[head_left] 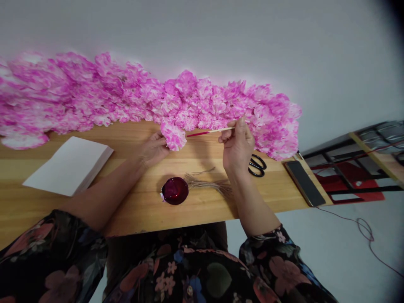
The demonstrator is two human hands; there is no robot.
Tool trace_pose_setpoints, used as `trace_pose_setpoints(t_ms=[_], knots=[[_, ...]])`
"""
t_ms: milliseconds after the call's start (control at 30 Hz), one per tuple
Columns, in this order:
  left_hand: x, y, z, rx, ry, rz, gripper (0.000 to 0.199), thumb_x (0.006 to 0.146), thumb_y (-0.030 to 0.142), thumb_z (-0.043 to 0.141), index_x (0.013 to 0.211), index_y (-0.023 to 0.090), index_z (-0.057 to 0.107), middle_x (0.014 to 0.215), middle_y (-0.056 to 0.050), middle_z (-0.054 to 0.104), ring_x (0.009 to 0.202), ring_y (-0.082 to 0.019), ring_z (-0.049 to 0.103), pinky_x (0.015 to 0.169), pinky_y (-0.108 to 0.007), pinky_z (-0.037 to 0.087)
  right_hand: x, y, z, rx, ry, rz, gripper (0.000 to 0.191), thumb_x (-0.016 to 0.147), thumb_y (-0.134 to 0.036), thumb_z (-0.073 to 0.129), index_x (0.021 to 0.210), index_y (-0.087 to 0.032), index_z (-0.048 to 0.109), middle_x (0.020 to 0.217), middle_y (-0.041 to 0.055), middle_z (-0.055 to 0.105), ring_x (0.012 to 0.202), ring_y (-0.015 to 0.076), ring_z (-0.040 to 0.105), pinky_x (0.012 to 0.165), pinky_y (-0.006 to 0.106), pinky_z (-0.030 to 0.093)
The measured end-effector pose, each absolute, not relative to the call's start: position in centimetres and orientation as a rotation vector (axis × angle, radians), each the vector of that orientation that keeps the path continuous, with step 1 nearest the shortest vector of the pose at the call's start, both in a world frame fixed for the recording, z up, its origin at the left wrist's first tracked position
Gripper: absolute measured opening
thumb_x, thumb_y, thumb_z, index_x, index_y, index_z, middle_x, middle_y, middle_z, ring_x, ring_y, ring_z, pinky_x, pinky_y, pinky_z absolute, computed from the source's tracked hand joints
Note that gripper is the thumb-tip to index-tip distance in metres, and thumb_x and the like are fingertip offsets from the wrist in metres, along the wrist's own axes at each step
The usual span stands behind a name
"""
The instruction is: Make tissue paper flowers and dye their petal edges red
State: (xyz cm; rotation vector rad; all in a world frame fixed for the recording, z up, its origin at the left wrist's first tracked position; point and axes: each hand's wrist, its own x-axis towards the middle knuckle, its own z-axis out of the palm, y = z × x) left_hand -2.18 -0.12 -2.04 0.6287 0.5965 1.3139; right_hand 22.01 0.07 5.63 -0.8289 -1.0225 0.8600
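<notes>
My left hand is closed on a pink and white paper flower, its ruffled petals turned to the right. In my right hand I pinch a thin stick, pale near my fingers and dark pink toward its tip. That tip points left, close beside the flower's petals; whether it touches them I cannot tell. Below and between my hands stands a small bowl of dark red liquid. A bundle of thin wires lies right of the bowl, partly hidden behind my right forearm.
A long heap of pink flowers lines the table's back along the wall. White paper sheets are stacked at left. Black-handled scissors lie beside my right wrist. Near the table's right end rests a phone, with a cable hanging below.
</notes>
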Motion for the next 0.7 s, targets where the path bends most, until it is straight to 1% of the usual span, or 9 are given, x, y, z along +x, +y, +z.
trace_pose_setpoints(t_ms=[200,300,433,533,700], knots=[[-2.00,-0.39,-1.67,0.659,0.620,1.300,0.022,0.083,0.004,0.090,0.096,0.019,0.081,0.101,-0.004,0.084,0.098,-0.021,0.080,0.097,-0.035,0.063,22.01,0.10,5.65,-0.841,-1.020,0.849,0.050,0.092,-0.075,0.079,0.081,-0.027,0.070,0.061,-0.0071,0.054,0.055,0.0104,0.053,0.054,0.025,0.047],[-2.02,-0.44,-1.69,0.653,0.642,1.297,0.023,0.082,0.003,0.090,0.096,0.020,0.081,0.098,-0.004,0.083,0.102,-0.023,0.080,0.102,-0.037,0.062,21.91,-0.09,5.74,-0.852,-1.038,0.846,0.052,0.093,-0.076,0.076,0.081,-0.027,0.069,0.062,-0.0068,0.055,0.056,0.0102,0.054,0.054,0.025,0.047],[-2.21,-0.43,-1.85,0.645,0.634,1.275,0.025,0.079,0.005,0.094,0.096,0.019,0.081,0.100,-0.006,0.083,0.111,-0.027,0.080,0.109,-0.042,0.061,21.77,-0.30,5.85,-0.875,-1.057,0.856,0.054,0.095,-0.078,0.074,0.081,-0.026,0.068,0.061,-0.0072,0.053,0.055,0.0099,0.054,0.056,0.025,0.048],[-2.33,-0.41,-1.90,0.653,0.596,1.266,0.030,0.075,0.007,0.098,0.096,0.020,0.082,0.100,-0.006,0.084,0.107,-0.027,0.080,0.106,-0.041,0.063,21.69,-0.33,5.82,-0.890,-1.063,0.862,0.056,0.095,-0.080,0.072,0.081,-0.026,0.067,0.061,-0.0072,0.053,0.055,0.0096,0.054,0.056,0.025,0.047],[-2.32,-0.35,-1.95,0.663,0.559,1.245,0.031,0.073,0.009,0.101,0.095,0.019,0.081,0.100,-0.005,0.084,0.097,-0.023,0.081,0.098,-0.036,0.065,21.52,-0.42,5.65,-0.875,-1.055,0.902,0.055,0.092,-0.078,0.078,0.080,-0.025,0.069,0.061,-0.0070,0.055,0.056,0.0094,0.053,0.056,0.024,0.047]])
